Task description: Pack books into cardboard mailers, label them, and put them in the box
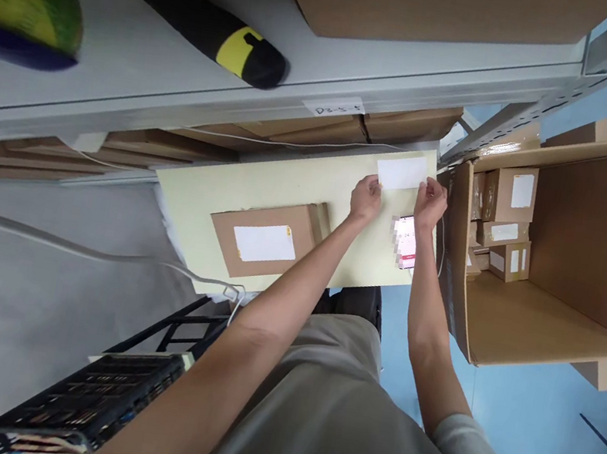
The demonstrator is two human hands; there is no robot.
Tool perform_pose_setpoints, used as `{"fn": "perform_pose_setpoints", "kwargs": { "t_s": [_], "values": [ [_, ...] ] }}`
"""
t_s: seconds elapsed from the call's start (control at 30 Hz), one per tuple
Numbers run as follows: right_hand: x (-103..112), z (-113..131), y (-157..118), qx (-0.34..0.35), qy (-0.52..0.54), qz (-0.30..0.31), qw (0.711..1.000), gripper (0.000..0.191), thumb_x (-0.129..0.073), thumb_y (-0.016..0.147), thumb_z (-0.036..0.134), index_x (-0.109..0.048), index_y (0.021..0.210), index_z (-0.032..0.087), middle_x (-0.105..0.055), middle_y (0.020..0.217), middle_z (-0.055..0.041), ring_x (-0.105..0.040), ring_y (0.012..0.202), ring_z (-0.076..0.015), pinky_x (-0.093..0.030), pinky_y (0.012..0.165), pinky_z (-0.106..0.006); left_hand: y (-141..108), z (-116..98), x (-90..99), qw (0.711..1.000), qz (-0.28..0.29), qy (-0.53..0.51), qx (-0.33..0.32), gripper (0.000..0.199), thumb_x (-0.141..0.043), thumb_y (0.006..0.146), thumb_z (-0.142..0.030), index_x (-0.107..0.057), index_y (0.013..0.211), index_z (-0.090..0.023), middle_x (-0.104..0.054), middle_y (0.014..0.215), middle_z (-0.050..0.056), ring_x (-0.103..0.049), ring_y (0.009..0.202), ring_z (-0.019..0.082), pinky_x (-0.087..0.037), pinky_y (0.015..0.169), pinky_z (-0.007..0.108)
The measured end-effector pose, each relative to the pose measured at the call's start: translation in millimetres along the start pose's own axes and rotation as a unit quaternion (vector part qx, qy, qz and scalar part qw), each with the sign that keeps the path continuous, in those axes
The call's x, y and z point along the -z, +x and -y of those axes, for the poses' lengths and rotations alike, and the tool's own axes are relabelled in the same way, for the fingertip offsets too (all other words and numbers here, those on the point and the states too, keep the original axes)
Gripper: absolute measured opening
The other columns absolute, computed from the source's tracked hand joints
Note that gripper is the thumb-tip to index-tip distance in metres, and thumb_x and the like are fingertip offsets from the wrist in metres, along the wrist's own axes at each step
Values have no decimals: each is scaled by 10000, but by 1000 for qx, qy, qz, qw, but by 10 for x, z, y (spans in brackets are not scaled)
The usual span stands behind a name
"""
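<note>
A white paper sheet point(402, 172) is held over the far right part of the pale yellow board point(197, 193). My left hand point(366, 197) pinches its lower left corner, and my right hand point(430, 204) pinches its lower right corner. Just below the sheet, partly behind my right forearm, a phone point(406, 242) with a lit screen lies on the board. Left of my hands sits a closed cardboard box point(224, 240) with a white label point(264, 243) on its upper face; my left forearm passes beside its right side.
A large open carton point(557, 319) at the right holds several small boxes point(512, 193). A metal shelf point(309, 64) above carries a black and yellow tool point(200, 13). A black crate point(92, 393) stands at the lower left, and a white cable point(70, 246) crosses the left side.
</note>
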State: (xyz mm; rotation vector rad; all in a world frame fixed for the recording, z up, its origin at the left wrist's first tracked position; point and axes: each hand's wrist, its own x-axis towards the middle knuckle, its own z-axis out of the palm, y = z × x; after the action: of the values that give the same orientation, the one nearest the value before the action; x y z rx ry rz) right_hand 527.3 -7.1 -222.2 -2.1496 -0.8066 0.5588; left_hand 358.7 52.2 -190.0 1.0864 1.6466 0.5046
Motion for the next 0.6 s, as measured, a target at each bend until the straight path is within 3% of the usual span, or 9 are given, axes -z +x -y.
{"fn": "perform_pose_setpoints", "kwargs": {
  "t_s": [0.1, 0.3, 0.5, 0.6],
  "values": [
    [52, 108, -8, -16, -17, -20, 1000, 338, -671, 1103, 502, -777, 1070, 183, -780, 1112, -118, -755, 963, -232, -648, 995, -414, 0, -50, 9, 999, -22, -10, 39, 61, -779, 987, -250, -776, 1043, -227, -834, 1153, 74, -794, 1044, 208, -598, 1046, 339],
    [157, 263, 14, -6, -27, 8, 1000, 418, -628, 1130, 578, -743, 995, 200, -756, 1065, -94, -719, 892, -210, -624, 943, -362, 45, -88, 97, 989, 2, -93, 118, 101, -800, 986, -248, -772, 1064, -190, -833, 999, 61, -799, 883, 186, -640, 871, 324],
    [140, 307, -32, 20, -46, 7, 999, 353, -549, 1167, 465, -760, 1052, 205, -746, 1132, -106, -747, 961, -224, -623, 972, -377, 119, -23, 161, 992, 24, -82, 95, 145, -790, 1001, -264, -788, 1127, -193, -849, 1181, 107, -826, 958, 196, -655, 914, 332],
    [98, 259, -42, 18, -64, 3, 998, 304, -558, 1153, 421, -770, 1134, 204, -744, 1220, -129, -764, 1032, -240, -632, 986, -392, 180, 11, 128, 996, 43, -42, 67, 171, -794, 983, -266, -796, 1137, -193, -854, 1164, 126, -837, 974, 240, -665, 934, 387]
  ]
}}
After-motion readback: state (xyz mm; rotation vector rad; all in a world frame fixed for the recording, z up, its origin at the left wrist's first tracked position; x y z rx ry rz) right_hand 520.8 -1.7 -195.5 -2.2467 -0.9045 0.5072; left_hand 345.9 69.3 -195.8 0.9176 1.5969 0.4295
